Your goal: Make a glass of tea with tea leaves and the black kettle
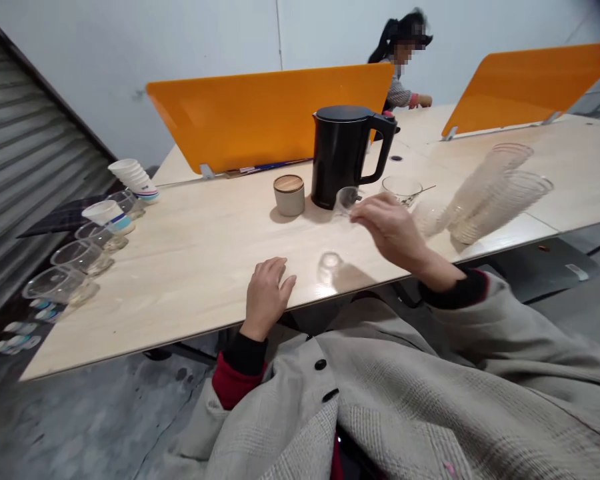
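My right hand [393, 227] is raised over the wooden table [205, 260] and pinches a small clear plastic cup [347, 199] by its rim, just in front of the black electric kettle [344, 155]. My left hand [267, 293] rests flat on the table near its front edge, fingers loosely curled, holding nothing. A small clear cup [330, 265] stands on the table between my two hands.
A lidded beige jar [289, 194] stands left of the kettle. A glass bowl with a spoon [403, 189] and a leaning stack of clear cups [485, 193] are at right. Clear cups [83, 257] and paper cups [135, 177] line the left end. Orange dividers [260, 113] stand behind; another person sits beyond.
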A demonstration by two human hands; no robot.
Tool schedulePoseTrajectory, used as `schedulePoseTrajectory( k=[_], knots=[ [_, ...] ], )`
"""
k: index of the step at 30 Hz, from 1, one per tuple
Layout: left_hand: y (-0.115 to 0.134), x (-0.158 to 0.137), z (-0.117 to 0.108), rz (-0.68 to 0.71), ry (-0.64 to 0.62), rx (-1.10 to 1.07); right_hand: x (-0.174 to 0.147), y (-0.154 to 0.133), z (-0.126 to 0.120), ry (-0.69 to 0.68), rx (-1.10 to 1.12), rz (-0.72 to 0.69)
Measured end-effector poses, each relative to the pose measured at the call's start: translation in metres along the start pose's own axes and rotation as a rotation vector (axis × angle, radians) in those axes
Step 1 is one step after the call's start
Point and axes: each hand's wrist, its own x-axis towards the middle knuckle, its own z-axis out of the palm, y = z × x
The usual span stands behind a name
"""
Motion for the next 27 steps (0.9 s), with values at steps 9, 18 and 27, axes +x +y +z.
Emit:
schedulePoseTrajectory(
  k=[9,18,27],
  knots=[
    [0.003,-0.002,-0.001,-0.039,-0.030,-0.036,0.023,0.012,0.110,-0.230,0.193,-0.126],
    [0.004,-0.004,0.000,-0.024,-0.033,-0.018,0.026,0.018,0.109,-0.231,0.218,-0.178],
    [0.004,-0.006,0.001,-0.028,-0.028,0.004,0.063,0.043,0.090,-0.044,0.068,0.051]
  ],
)
